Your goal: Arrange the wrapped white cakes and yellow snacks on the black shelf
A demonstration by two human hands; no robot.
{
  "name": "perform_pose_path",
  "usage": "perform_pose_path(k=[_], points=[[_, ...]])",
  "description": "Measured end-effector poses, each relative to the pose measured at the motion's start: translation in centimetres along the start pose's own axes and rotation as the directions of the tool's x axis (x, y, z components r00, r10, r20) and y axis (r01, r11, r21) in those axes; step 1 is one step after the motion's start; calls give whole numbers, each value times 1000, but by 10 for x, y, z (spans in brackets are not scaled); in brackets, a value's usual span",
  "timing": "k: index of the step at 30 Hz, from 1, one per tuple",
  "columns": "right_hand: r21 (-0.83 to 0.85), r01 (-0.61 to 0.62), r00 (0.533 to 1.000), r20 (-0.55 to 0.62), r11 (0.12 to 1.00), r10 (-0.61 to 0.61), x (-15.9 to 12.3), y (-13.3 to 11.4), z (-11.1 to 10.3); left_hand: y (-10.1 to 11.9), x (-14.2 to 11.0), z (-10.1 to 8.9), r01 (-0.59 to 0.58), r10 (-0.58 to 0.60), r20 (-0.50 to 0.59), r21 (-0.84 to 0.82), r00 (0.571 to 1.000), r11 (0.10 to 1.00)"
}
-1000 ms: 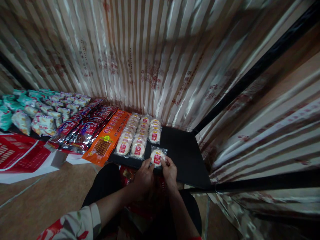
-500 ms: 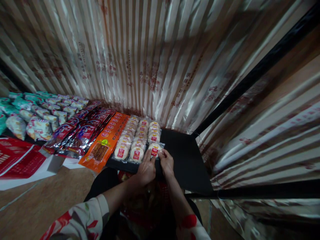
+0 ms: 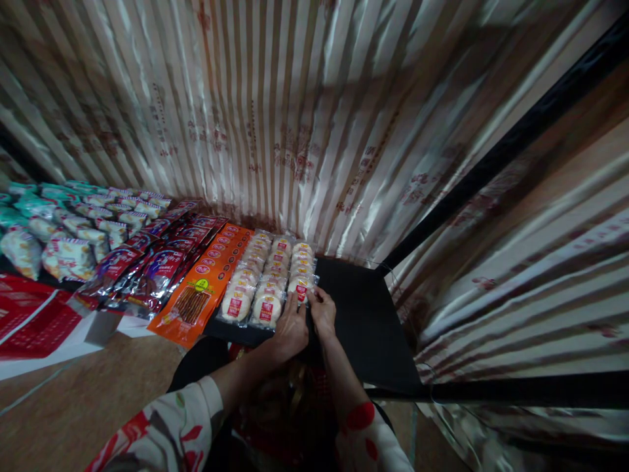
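Note:
A clear packet of round white rice crackers (image 3: 301, 287) with a red label lies at the front of the rightmost of three rows of such packets. My left hand (image 3: 291, 329) holds its lower left edge, fingers pointing forward over it. Its right edge is pinched between the thumb and fingers of my right hand (image 3: 323, 312). To the left, the front packets of the other two rows, a middle packet (image 3: 266, 308) and a left packet (image 3: 236, 304), lie overlapped on those behind. All of them rest on a black shelf (image 3: 366, 321).
Beside the crackers lies an orange snack bag (image 3: 196, 298), then dark red snack bags (image 3: 160, 272), and several white and green packets (image 3: 69, 255) farther left. A red and white box (image 3: 34, 314) stands below. Striped curtain (image 3: 295, 131) hangs behind; a black frame bar (image 3: 466, 174) slants at the right.
Both hands have pushed the held cracker packet slightly away from me, so it now overlaps the packets behind it. The view has shifted a little.

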State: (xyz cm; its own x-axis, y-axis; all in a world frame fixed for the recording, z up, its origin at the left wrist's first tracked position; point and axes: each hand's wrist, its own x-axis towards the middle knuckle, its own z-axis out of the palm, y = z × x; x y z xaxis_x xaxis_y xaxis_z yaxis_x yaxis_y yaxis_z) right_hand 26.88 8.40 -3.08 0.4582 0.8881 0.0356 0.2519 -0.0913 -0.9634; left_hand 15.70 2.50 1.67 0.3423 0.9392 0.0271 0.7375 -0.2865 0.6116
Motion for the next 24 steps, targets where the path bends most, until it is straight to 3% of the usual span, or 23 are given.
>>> perform_pose_path(k=[18,24], points=[[-107,17,1000,2,994,-17,1,-7,0,0,7,6,13,-13,-11,16,1000,1000],[-134,39,991,-119,990,-55,-21,-16,-5,2,-6,1,-52,52,-66,1,996,999]])
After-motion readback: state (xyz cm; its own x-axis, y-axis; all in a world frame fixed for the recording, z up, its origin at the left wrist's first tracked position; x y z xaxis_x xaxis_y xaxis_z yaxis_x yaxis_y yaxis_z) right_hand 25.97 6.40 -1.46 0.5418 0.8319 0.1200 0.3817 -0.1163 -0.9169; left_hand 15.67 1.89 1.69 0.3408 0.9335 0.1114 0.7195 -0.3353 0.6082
